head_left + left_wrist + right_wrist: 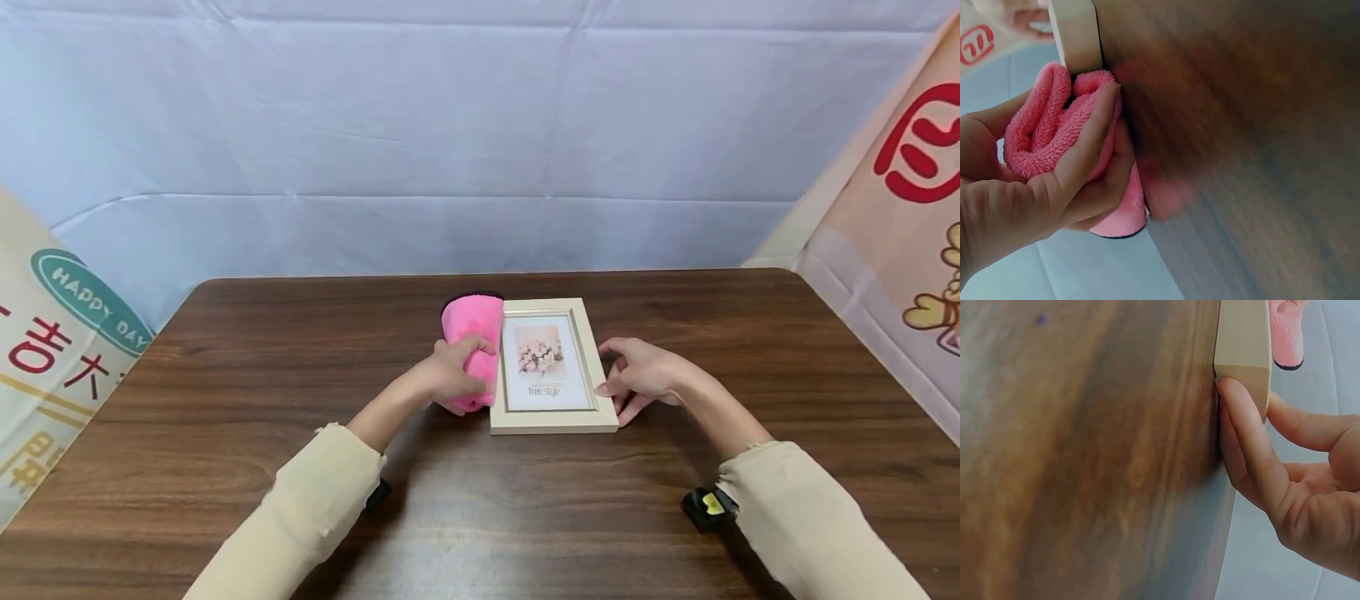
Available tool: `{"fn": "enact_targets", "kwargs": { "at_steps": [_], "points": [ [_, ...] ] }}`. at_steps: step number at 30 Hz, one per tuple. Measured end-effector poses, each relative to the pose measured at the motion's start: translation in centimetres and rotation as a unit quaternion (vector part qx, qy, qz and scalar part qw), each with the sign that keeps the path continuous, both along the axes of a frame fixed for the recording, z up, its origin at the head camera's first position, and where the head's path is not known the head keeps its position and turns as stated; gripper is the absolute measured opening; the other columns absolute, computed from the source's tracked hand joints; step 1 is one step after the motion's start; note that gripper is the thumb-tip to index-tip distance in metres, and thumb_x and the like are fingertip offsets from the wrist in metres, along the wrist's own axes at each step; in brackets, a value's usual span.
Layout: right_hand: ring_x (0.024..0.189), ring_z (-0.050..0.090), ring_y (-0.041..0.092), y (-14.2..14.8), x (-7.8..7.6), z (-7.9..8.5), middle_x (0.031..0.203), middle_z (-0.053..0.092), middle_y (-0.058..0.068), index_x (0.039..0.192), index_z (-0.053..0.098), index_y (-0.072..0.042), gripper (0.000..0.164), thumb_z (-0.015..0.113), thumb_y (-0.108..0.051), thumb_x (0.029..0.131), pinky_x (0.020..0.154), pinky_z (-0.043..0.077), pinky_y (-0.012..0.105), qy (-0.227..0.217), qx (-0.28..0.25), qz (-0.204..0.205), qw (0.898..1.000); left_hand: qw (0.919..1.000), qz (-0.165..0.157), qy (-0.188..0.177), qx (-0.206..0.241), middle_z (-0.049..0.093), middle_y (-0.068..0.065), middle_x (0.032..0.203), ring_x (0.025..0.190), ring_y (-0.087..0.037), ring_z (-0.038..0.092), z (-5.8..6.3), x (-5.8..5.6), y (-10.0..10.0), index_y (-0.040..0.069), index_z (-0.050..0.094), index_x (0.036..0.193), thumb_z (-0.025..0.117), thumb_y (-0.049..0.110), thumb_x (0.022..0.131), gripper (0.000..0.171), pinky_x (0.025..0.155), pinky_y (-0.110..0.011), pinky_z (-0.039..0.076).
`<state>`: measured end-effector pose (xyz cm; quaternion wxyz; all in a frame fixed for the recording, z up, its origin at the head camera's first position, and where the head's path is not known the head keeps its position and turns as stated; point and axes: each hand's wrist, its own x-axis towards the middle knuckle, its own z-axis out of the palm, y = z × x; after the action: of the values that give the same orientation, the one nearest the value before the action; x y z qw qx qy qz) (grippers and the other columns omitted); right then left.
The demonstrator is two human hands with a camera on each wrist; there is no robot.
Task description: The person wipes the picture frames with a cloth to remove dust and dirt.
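A cream picture frame (552,422) lies face up on the table, with a print of pink flowers and the words "free style" in it. My left hand (457,373) grips a folded pink plush cloth (474,318) with a dark edge, right beside the frame's left side. In the left wrist view the cloth (1041,140) is bunched between thumb and fingers, against the frame's side. My right hand (647,372) pinches the frame's right edge. The right wrist view has the thumb on the frame's (1244,337) upper face and the fingers along its side, low by the tabletop.
The dark brown wooden table (225,400) reaches back to a pale blue cloth backdrop (420,150). Printed banners hang at the left (67,350) and right (892,225). A black wrist device (703,508) sits below the right sleeve.
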<state>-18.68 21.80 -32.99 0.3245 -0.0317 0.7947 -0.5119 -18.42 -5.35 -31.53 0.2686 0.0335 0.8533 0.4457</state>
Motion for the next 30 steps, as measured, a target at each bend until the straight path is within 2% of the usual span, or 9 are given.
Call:
{"fn": "enact_targets", "kwargs": {
  "at_steps": [6, 14, 21, 23, 26, 28, 30],
  "points": [
    [0.062, 0.060, 0.025, -0.1, 0.0, -0.1, 0.080, 0.052, 0.019, 0.133, 0.018, 0.009, 0.061, 0.057, 0.005, 0.085, 0.058, 0.056, 0.042, -0.002, 0.002, 0.002, 1.000, 0.9997, -0.013, 0.016, -0.007, 0.019, -0.026, 0.120, 0.058, -0.025, 0.061, -0.2, 1.9, 0.1, 0.012, 0.047, 0.116, 0.061, -0.004, 0.082, 0.040, 0.052, -0.034, 0.056],
    [0.062, 0.060, 0.025, 0.0, -0.1, -0.1, 0.079, 0.052, 0.018, 0.133, 0.017, 0.009, 0.062, 0.057, 0.004, 0.085, 0.058, 0.056, 0.042, 0.000, 0.003, 0.005, 1.000, 0.9983, -0.032, 0.046, -0.019, 0.023, -0.025, 0.113, 0.055, -0.021, 0.059, -0.4, 3.3, 0.1, 0.011, 0.047, 0.115, 0.065, -0.001, 0.081, 0.041, 0.049, -0.031, 0.055],
    [0.062, 0.060, 0.025, 0.1, -0.1, 0.0, 0.080, 0.052, 0.019, 0.133, 0.017, 0.009, 0.062, 0.057, 0.004, 0.086, 0.059, 0.056, 0.043, -0.001, -0.001, 0.007, 1.000, 0.9937, -0.040, 0.093, -0.046, 0.027, -0.025, 0.114, 0.051, -0.015, 0.057, 0.7, 4.5, 0.5, 0.011, 0.048, 0.116, 0.066, 0.005, 0.080, 0.040, 0.048, -0.025, 0.052],
    [0.062, 0.060, 0.025, 0.1, -0.1, 0.0, 0.080, 0.052, 0.019, 0.133, 0.017, 0.009, 0.062, 0.057, 0.004, 0.086, 0.059, 0.056, 0.043, 0.000, -0.001, 0.008, 1.000, 0.9889, -0.051, 0.120, -0.070, 0.029, -0.024, 0.113, 0.055, -0.017, 0.055, 1.2, 4.9, 0.8, 0.013, 0.047, 0.117, 0.066, 0.009, 0.080, 0.041, 0.049, -0.024, 0.049],
    [0.062, 0.060, 0.025, 0.1, -0.1, 0.0, 0.080, 0.052, 0.019, 0.133, 0.017, 0.009, 0.061, 0.057, 0.004, 0.086, 0.059, 0.056, 0.043, 0.000, -0.001, 0.008, 1.000, 0.9770, -0.074, 0.171, -0.104, 0.031, -0.023, 0.109, 0.059, -0.023, 0.053, 1.8, 5.4, 1.6, 0.013, 0.048, 0.117, 0.066, 0.014, 0.080, 0.041, 0.050, -0.026, 0.045],
    [0.062, 0.060, 0.024, 0.1, -0.1, 0.0, 0.080, 0.052, 0.018, 0.133, 0.016, 0.009, 0.062, 0.056, 0.004, 0.086, 0.059, 0.056, 0.043, 0.001, -0.001, 0.009, 1.000, 0.9678, -0.089, 0.200, -0.124, 0.033, -0.022, 0.106, 0.060, -0.025, 0.051, 2.0, 5.6, 2.2, 0.013, 0.048, 0.117, 0.064, 0.015, 0.080, 0.041, 0.051, -0.027, 0.043],
    [0.062, 0.060, 0.024, 0.1, 0.0, 0.0, 0.080, 0.052, 0.018, 0.133, 0.016, 0.009, 0.062, 0.056, 0.004, 0.086, 0.059, 0.056, 0.043, 0.002, -0.002, 0.010, 1.000, 0.9620, -0.100, 0.217, -0.132, 0.035, -0.022, 0.105, 0.058, -0.026, 0.051, 1.9, 5.9, 2.7, 0.013, 0.049, 0.116, 0.062, 0.015, 0.080, 0.038, 0.050, -0.027, 0.042]
  ]
}}
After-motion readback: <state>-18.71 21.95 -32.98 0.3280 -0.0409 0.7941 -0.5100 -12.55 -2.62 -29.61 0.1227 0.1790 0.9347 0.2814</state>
